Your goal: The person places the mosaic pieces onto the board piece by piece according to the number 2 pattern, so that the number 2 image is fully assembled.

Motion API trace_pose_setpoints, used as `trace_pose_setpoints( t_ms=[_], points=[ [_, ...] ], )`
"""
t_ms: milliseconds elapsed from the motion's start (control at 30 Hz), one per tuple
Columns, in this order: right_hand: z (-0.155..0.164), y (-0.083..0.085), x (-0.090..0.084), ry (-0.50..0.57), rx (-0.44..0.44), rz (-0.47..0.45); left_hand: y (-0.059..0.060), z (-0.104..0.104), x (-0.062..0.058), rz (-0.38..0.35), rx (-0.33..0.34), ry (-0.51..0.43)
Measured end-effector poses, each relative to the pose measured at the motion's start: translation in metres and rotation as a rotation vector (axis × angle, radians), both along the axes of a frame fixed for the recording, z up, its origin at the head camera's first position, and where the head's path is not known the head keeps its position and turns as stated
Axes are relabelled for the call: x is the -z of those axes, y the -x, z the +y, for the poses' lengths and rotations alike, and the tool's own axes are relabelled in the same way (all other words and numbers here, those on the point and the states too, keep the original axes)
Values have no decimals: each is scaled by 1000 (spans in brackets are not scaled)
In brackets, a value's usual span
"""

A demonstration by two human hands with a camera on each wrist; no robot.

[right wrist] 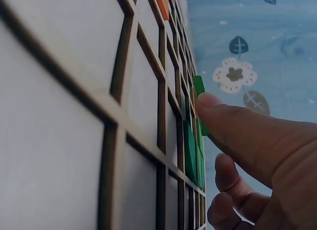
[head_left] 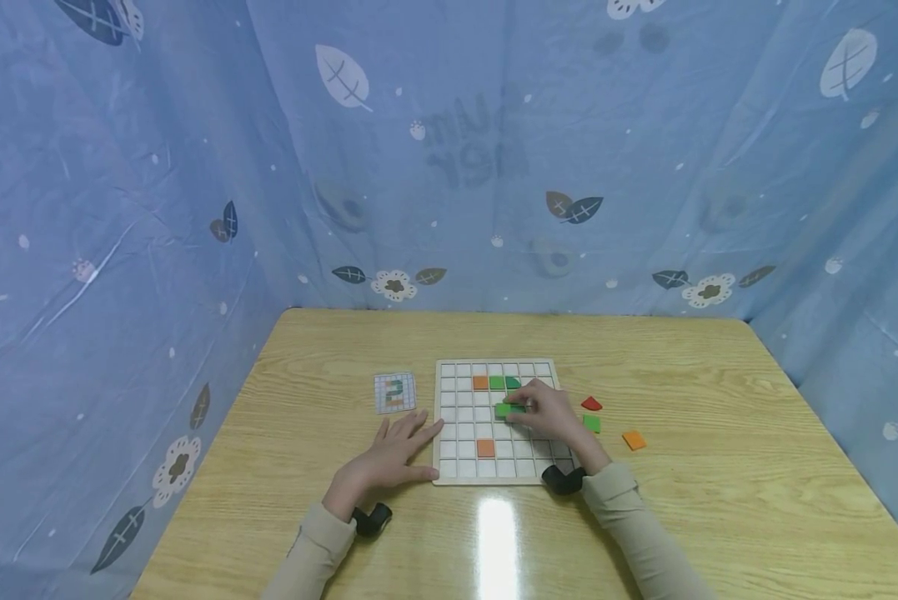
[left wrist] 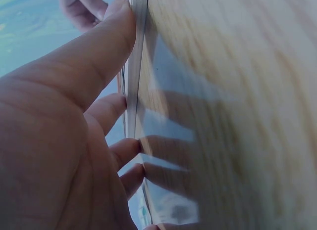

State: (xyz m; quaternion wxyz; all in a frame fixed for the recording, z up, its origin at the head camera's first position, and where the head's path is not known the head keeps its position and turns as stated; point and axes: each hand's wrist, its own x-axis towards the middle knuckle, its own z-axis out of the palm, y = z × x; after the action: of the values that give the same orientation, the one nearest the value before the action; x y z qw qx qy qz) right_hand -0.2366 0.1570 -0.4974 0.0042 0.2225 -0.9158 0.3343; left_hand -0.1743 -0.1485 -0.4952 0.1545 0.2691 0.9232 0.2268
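Blue leaf-printed sheeting is hung behind the wooden counter [head_left: 644,517]. A green tile [head_left: 509,409], long axis left-right across the frame, is pinched in the right hand [head_left: 549,414] over the middle of the grid board [head_left: 464,417]. The left hand [head_left: 392,454] is laid flat, fingers spread, against the board's left edge. Two orange and two more green tiles are counted on the board, three loose at right.
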Motion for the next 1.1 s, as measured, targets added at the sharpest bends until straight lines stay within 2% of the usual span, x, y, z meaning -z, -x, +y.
trace_pose_setpoints(
  t_ms=[367, 1100],
  points=[
    [-6, 1, -1, -44, 39, -51, 1, 1, 3, -3, -7, 10],
    [4, 0, 1, -19, 54, -72, 0, 0, 0, -8, -6, 0]
  ],
)
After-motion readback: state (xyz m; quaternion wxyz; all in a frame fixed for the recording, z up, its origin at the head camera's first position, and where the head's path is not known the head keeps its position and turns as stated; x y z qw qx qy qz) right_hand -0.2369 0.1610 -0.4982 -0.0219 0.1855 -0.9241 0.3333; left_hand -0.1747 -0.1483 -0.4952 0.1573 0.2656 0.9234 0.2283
